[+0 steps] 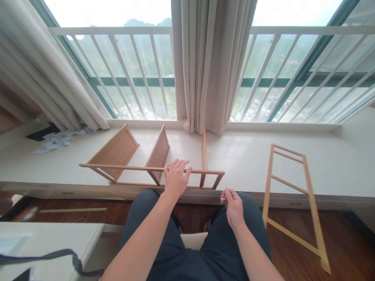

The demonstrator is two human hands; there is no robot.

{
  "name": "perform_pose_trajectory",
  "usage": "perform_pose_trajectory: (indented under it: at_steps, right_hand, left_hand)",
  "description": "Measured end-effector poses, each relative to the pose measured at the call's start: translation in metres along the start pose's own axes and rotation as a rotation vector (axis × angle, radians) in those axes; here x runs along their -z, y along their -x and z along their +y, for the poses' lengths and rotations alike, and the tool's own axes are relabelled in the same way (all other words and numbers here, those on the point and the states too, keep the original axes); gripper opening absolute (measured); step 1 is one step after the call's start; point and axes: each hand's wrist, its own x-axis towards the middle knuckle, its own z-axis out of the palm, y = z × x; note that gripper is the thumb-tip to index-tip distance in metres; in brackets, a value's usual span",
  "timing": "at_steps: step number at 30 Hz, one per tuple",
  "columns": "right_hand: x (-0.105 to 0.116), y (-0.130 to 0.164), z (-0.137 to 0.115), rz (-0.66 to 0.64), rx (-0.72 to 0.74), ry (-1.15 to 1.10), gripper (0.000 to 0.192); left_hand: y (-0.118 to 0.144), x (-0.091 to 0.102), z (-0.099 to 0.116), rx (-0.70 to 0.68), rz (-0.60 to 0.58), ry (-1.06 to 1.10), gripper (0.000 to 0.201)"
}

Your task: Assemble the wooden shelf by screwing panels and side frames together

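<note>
A wooden shelf frame (140,168) lies on its long side on the white window ledge, with three wooden panels standing up from it: a left panel (114,150), a middle panel (159,152) and a right panel (204,150). My left hand (177,177) rests over the frame's upper rail between the middle and right panels, its fingers stretched and apart. Above my right thigh, my right hand (234,207) is closed on a small bent metal hex key (224,198), just in front of the frame's right end. Most of the key is hidden by the fingers.
A second, ladder-like wooden frame (312,199) leans against the ledge (243,156) at right, its foot on the dark floor. Crumpled papers (54,141) lie at far left. Curtains (212,66) hang behind. A white cabinet (58,246) with a dark strap (58,253) stands lower left.
</note>
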Motion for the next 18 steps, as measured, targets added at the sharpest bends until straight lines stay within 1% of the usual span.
perform_pose_trajectory:
  at_steps: [2,5,11,14,18]
  right_hand:
    - [0.004,-0.005,0.007,0.021,-0.039,-0.002,0.033]
    - [0.005,-0.013,0.014,0.033,-0.083,-0.013,0.037]
    - [0.001,-0.021,0.025,-0.051,-0.128,0.103,0.038]
    - [0.000,-0.020,0.026,-0.057,-0.148,0.140,0.033]
    - [0.001,-0.018,0.024,-0.059,-0.147,0.112,0.026]
  left_hand:
    - [-0.002,-0.008,-0.005,-0.017,-0.036,-0.060,0.021]
    - [0.002,-0.013,-0.007,-0.040,-0.036,-0.096,0.031]
    - [0.010,-0.005,-0.005,-0.100,-0.045,-0.143,0.038]
    - [0.013,-0.003,-0.005,-0.116,-0.034,-0.159,0.038]
    - [0.013,-0.003,-0.009,-0.125,0.013,-0.170,0.042]
